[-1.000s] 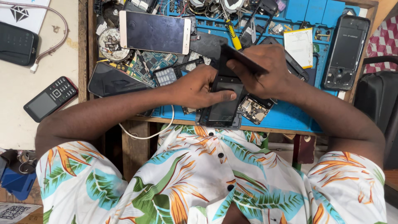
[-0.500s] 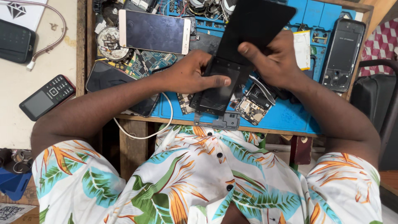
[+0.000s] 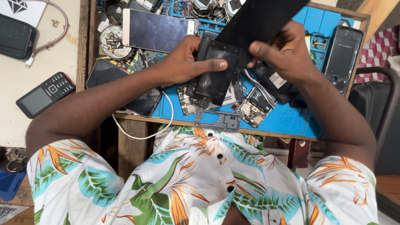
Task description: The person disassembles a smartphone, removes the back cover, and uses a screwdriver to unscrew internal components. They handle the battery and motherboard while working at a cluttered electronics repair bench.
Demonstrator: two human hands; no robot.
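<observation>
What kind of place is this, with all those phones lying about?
Most likely a phone repair bench. Bare circuit boards lie on a blue work mat, and both hands, left hand and right hand, hold an opened black phone with its panel lifted.

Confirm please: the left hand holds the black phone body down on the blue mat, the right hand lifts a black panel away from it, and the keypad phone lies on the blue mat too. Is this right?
Not quite. The head view shows the keypad phone on the pale tabletop, left of the blue mat, not on it. The rest holds: the left hand holds the black phone body and the right hand lifts the black panel.
</observation>
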